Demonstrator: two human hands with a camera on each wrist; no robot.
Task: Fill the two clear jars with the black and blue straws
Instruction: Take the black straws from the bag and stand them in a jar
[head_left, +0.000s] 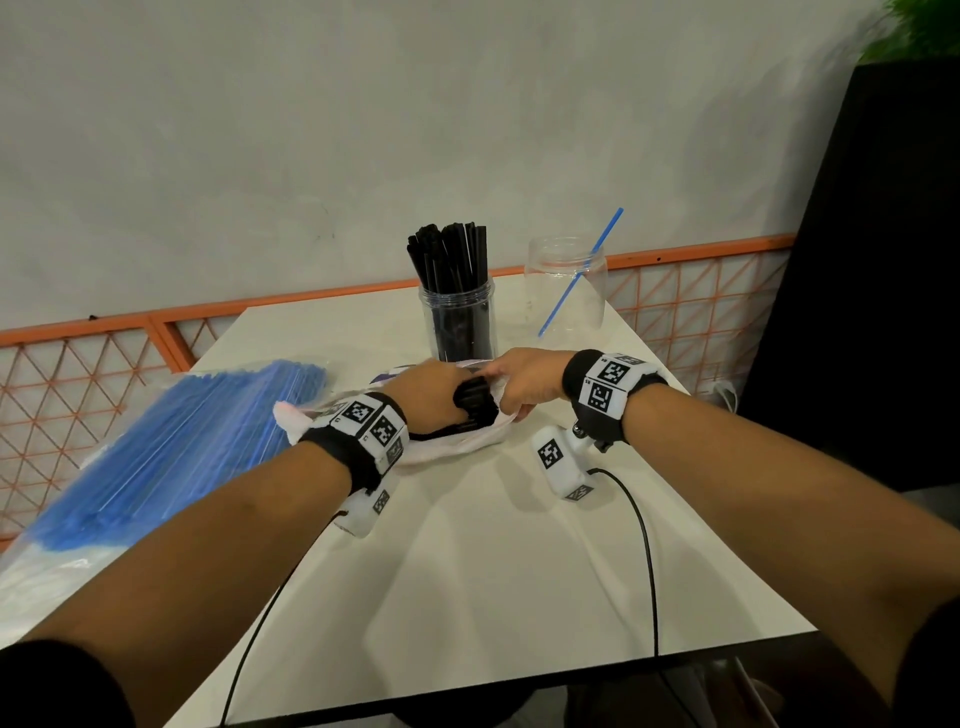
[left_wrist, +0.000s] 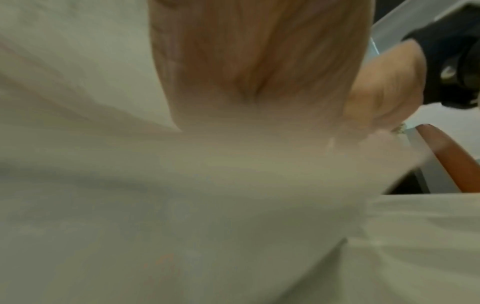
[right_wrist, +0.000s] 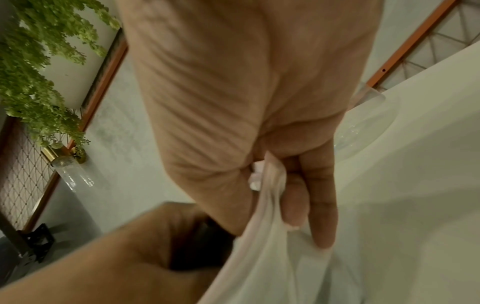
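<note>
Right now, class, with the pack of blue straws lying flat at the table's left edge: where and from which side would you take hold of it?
Grip the pack of blue straws across its middle, coming from above. It lies flat and long on the table, so a hold at one end would probably let the loose plastic sag. Both hands are busy: the right hand pinches the white bag, the left hand grips black straws.

A white counter (head_left: 467, 571) carries everything. At its far edge stand two clear jars: the left jar (head_left: 458, 322) is packed with upright black straws (head_left: 451, 257), and the right jar (head_left: 566, 283) holds one slanted blue straw (head_left: 582, 270). On the left lies a clear bag of blue straws (head_left: 171, 452), overhanging the edge. Mid-counter lies a white plastic bag (head_left: 457, 441) with black straws showing at its mouth. Two black cables (head_left: 644, 545) trail across the near side.
</note>
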